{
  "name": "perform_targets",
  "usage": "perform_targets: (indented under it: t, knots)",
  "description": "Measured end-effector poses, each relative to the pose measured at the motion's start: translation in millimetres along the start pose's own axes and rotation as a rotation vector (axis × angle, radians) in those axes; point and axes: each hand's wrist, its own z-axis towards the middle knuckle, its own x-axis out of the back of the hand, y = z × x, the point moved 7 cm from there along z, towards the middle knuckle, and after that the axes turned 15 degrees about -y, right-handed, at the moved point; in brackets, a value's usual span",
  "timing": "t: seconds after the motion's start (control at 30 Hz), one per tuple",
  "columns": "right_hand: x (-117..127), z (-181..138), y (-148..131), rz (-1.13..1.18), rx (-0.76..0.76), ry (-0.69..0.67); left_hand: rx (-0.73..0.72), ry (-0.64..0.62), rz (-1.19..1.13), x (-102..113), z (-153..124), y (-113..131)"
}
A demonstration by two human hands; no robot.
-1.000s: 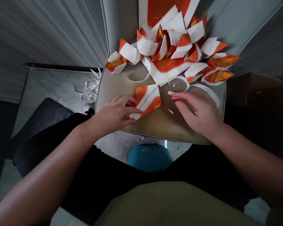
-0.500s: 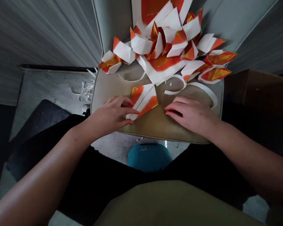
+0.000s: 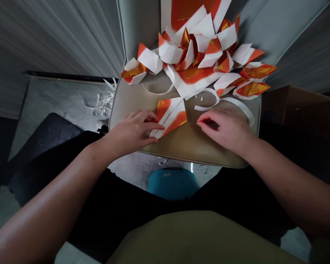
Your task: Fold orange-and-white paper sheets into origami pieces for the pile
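Note:
A folded paper [image 3: 176, 116], white with orange and gold patches and a crease line along it, lies on the tan seat of a chair [image 3: 151, 148]. My left hand [image 3: 132, 131] holds its left end, index finger on top and thumb by the lower edge. To the right of the paper, apart from it, my right hand [image 3: 227, 130] hovers low over the seat. Its thumb and index finger meet in a pinch, with nothing visible between the tips. Just beyond that hand curl a paper strip [image 3: 206, 108] and a longer white strip [image 3: 243, 106].
Several folded paper boats [image 3: 170, 53] in white, orange and gold crowd the back of the seat. Among them lie flat paper sheets [image 3: 191, 82]. Paper shreds [image 3: 101, 104] litter the floor at left. A blue stool [image 3: 172, 183] stands below, and a cardboard box [image 3: 305, 110] at right.
My right thumb and index fingertips have come together, and that hand's knuckles have risen slightly. The left hand keeps its place on the folded paper. The whole view has shifted a little.

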Motion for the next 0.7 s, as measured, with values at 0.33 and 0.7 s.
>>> perform_targets:
  t: [0.33,0.7]
  knots:
    - [15,3,52,0.462,-0.154,0.355,-0.034,0.108,0.109,-4,-3,13]
    - [16,-9,17,0.283,-0.083,0.315,0.048,0.271,0.243,-20,-4,43]
